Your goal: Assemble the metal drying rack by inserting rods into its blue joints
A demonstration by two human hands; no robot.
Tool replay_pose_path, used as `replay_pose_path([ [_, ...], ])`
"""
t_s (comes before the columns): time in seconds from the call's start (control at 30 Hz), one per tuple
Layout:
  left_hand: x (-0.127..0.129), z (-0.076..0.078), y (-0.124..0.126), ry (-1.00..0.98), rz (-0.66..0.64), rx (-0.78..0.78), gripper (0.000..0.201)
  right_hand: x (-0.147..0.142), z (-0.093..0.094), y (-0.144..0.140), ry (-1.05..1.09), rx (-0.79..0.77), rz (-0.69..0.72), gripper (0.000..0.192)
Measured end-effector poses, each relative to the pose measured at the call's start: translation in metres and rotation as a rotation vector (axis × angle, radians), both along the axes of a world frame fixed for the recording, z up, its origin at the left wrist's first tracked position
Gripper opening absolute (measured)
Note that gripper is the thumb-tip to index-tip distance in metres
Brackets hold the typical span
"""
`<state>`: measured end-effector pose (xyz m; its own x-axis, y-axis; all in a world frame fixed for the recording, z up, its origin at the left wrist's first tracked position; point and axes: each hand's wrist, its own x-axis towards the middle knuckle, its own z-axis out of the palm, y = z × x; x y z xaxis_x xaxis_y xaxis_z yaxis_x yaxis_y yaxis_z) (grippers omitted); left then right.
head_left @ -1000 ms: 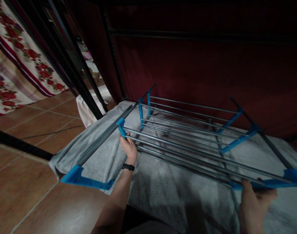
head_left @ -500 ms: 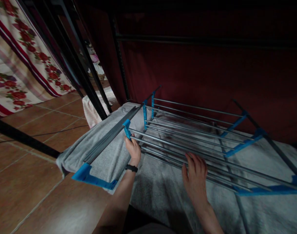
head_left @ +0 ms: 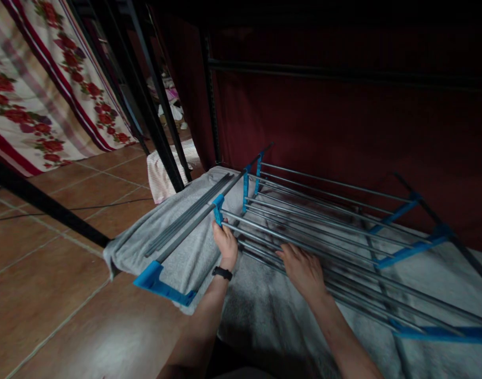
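Head view, left hand [head_left: 226, 243] gripping slim metal rack rods [head_left: 304, 231], right hand [head_left: 302, 269] spread flat on them, nubby grey towel [head_left: 177, 252]

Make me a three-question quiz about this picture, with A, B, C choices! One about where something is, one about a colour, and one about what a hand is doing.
1. Where does the metal rack lie?
A. on a grey cloth
B. on a chair
C. in a sink

2. What colour are the rack's plastic joints?
A. yellow
B. blue
C. white

3. What is the left hand doing?
A. hanging free
B. gripping the rack by a joint
C. holding a cup

Answers:
1 A, the grey cloth spreads under the rods.
2 B, each connector shows bright blue.
3 B, its fingers close around the rods at the corner, while the right hand rests on the rods.
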<state>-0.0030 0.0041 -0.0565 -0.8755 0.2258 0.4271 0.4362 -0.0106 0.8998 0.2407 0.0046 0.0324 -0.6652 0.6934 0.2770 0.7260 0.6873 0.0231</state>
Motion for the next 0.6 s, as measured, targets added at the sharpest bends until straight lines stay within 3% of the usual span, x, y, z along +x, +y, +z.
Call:
replay_pose_path([
  [0.6, 0.0056, 0.0055, -0.0020, -0.043, -0.034, 0.018, 0.015, -0.0033, 0.0069, 0.0004, -0.046, -0.104, -0.025, 0.024],
])
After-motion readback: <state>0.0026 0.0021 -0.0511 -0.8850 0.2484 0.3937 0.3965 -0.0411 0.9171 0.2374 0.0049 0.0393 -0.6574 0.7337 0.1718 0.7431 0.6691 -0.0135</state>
